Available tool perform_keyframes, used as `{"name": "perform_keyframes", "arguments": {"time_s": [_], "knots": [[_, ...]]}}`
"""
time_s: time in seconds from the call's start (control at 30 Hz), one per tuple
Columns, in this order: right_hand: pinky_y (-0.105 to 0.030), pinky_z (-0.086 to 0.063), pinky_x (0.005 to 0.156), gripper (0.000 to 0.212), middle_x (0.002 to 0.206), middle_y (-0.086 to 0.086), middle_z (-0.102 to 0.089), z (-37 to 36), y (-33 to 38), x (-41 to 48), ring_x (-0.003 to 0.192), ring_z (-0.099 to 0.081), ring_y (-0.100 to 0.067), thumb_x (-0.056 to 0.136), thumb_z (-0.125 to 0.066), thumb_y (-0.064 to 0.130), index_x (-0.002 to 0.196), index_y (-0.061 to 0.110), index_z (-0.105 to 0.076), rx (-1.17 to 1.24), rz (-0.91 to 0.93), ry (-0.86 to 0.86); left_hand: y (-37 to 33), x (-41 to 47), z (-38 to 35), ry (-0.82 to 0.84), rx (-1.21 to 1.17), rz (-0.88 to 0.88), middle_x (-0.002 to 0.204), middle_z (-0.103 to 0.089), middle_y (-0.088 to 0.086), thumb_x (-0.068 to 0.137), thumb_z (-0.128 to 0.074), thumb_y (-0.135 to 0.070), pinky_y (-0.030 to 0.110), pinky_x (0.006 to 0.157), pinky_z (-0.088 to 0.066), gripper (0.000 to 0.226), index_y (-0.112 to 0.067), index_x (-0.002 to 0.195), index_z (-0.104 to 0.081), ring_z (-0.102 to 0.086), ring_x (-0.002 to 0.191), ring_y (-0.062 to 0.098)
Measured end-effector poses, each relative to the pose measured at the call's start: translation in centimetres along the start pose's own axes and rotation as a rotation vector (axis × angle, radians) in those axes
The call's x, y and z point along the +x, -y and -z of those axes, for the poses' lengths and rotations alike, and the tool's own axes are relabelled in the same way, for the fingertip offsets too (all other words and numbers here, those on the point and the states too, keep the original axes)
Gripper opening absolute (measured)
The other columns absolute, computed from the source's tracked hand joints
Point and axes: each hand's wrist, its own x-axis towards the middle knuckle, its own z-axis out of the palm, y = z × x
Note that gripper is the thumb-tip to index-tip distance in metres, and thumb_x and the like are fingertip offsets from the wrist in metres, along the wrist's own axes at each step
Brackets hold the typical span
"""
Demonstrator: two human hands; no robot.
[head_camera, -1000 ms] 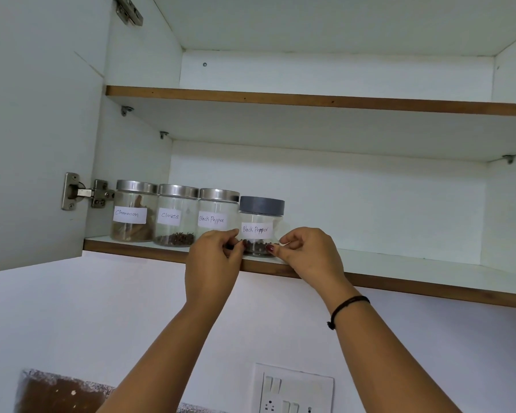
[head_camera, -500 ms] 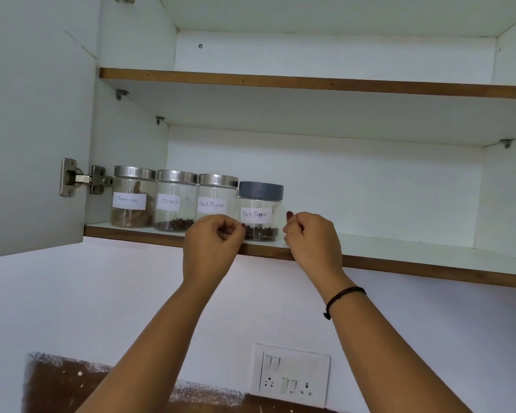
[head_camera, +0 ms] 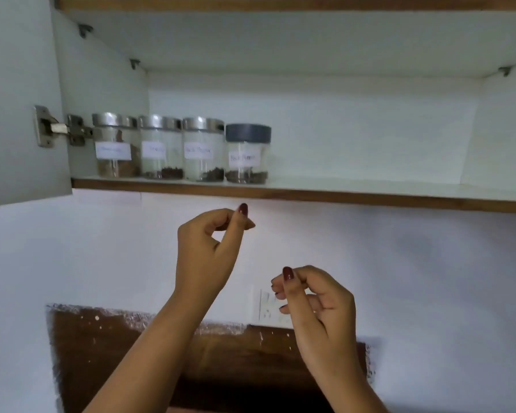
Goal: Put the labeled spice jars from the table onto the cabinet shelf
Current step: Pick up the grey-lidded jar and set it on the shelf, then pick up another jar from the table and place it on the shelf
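now both your hands hang empty with fingers loosely curled below the shelf [head_camera: 310, 195], left hand [head_camera: 206, 248] nearer the grey-lidded black pepper jar [head_camera: 247, 155] above it, right hand [head_camera: 316, 305] lower.

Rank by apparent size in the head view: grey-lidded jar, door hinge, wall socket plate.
1. Grey-lidded jar, largest.
2. Door hinge.
3. Wall socket plate, though the right hand hides part of it, so this place is unsure.

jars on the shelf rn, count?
4, in a row at the shelf left end: three steel-lid jars, then the grey-lid jar rightmost. None seem hidden.
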Motion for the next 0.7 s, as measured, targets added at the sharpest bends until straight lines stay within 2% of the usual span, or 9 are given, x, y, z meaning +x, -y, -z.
{"name": "perform_keyframes", "arguments": {"time_s": [0.13, 0.27, 0.33, 0.37, 0.5, 0.57, 0.7], "knots": [[-0.020, -0.058, 0.070, 0.019, 0.081, 0.012, -0.072, 2.1, 0.2, -2.5, 0.081, -0.071, -0.013, 0.087, -0.059, 0.038, 0.086, 0.025, -0.072, 0.035, -0.008, 0.012, -0.8, -4.5, -0.7, 0.034, -0.200, 0.127, 0.081, -0.075, -0.009, 0.098, -0.058, -0.027, 0.019, 0.082, -0.052, 0.028, -0.017, 0.081, -0.077, -0.071, 0.089, 0.010], [-0.025, -0.058, 0.065, 0.021, 0.076, 0.003, -0.072, 4.3, -0.5, -5.2, 0.072, -0.070, -0.017, 0.087, -0.061, 0.031, 0.084, 0.013, -0.072, 0.140, -0.102, 0.089, 0.0, -10.2, -1.6, 0.087, -0.331, 0.260, 0.083, -0.075, 0.004, 0.101, -0.051, -0.026, 0.036, 0.085, -0.056, 0.033, -0.012, 0.084, -0.076, -0.070, 0.087, 0.020], [-0.024, -0.057, 0.062, 0.021, 0.075, 0.001, -0.072, 5.1, -1.1, -7.0, 0.068, -0.069, -0.016, 0.088, -0.061, 0.027, 0.083, 0.010, -0.072, 0.152, -0.149, 0.145, 0.5, -13.1, -1.9, 0.138, -0.366, 0.320, 0.079, -0.072, 0.017, 0.103, -0.045, -0.026, 0.037, 0.084, -0.056, 0.040, -0.010, 0.084, -0.076, -0.068, 0.079, 0.030], [-0.027, -0.057, 0.061, 0.020, 0.075, 0.000, -0.071, 5.5, -1.5, -7.9, 0.067, -0.069, -0.017, 0.089, -0.061, 0.026, 0.083, 0.010, -0.071, 0.143, -0.165, 0.171, 0.7, -14.5, -2.0, 0.168, -0.383, 0.341, 0.078, -0.072, 0.018, 0.104, -0.043, -0.024, 0.037, 0.083, -0.055, 0.042, -0.009, 0.084, -0.076, -0.068, 0.079, 0.031], [-0.039, -0.057, 0.058, 0.021, 0.075, -0.002, -0.069, 7.6, -2.9, -11.5, 0.066, -0.067, -0.020, 0.091, -0.061, 0.022, 0.083, 0.005, -0.071, 0.098, -0.247, 0.270, 1.6, -19.3, -1.9, 0.284, -0.420, 0.406, 0.085, -0.075, 0.005, 0.105, -0.037, -0.013, 0.034, 0.087, -0.053, 0.042, -0.008, 0.086, -0.073, -0.070, 0.087, 0.021], [-0.038, -0.056, 0.057, 0.023, 0.076, -0.004, -0.069, 8.7, -3.5, -13.0, 0.067, -0.067, -0.022, 0.092, -0.061, 0.022, 0.085, 0.003, -0.070, 0.083, -0.293, 0.287, 2.0, -21.4, -1.5, 0.312, -0.441, 0.458, 0.086, -0.074, 0.007, 0.105, -0.036, -0.018, 0.037, 0.087, -0.053, 0.043, -0.007, 0.086, -0.072, -0.070, 0.088, 0.024], [-0.028, -0.055, 0.061, 0.020, 0.075, -0.005, -0.070, 10.7, -4.6, -16.0, 0.067, -0.068, -0.020, 0.094, -0.061, 0.016, 0.084, 0.001, -0.070, 0.074, -0.384, 0.267, 2.2, -25.1, -0.7, 0.333, -0.408, 0.567, 0.086, -0.074, 0.008, 0.104, -0.035, -0.025, 0.026, 0.084, -0.052, 0.046, -0.004, 0.085, -0.071, -0.070, 0.089, 0.020]]}}
